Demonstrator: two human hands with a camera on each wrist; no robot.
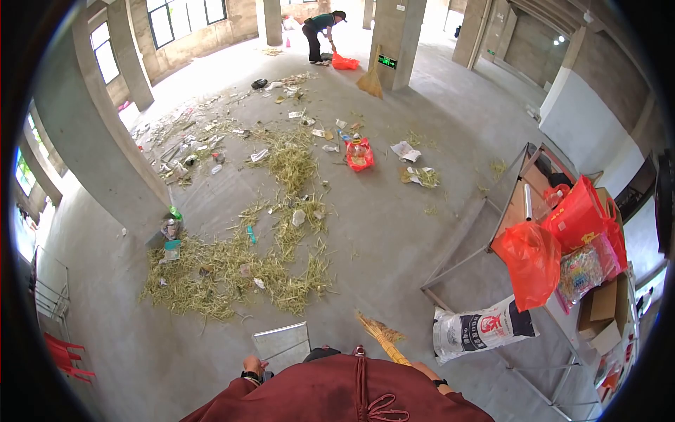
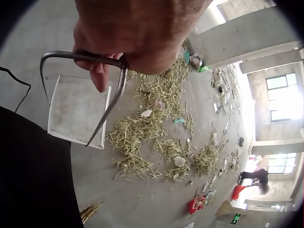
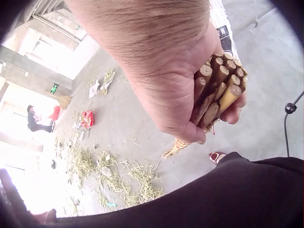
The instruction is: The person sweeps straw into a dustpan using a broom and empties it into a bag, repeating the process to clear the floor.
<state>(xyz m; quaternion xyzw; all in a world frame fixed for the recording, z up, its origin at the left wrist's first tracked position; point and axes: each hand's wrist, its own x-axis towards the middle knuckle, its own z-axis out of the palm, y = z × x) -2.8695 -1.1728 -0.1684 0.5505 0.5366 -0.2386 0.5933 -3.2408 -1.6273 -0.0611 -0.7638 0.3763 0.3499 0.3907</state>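
My left hand (image 2: pixel 137 33) grips the bent metal handle of a dustpan (image 2: pixel 78 111). In the head view the dustpan (image 1: pixel 283 346) hangs just in front of my body, beside my left hand (image 1: pixel 253 366). The fingers of my right hand (image 3: pixel 175 80) wrap round the handle of a straw broom (image 3: pixel 221 90), a bundle of cut stalks whose ends face the camera. Its bristles (image 1: pixel 380 329) point forward over the floor in the head view. Ahead lies a wide scatter of straw (image 1: pixel 225 274) mixed with paper scraps and a teal piece (image 1: pixel 251 235).
A printed white sack (image 1: pixel 481 327) lies at the right beside a metal-framed table with red bags (image 1: pixel 531 260) and a cardboard box (image 1: pixel 603 306). A concrete pillar (image 1: pixel 98 133) stands left. Far off, a person (image 1: pixel 322 35) bends over a red bag (image 1: pixel 344 62); another broom (image 1: pixel 370 83) leans on a pillar.
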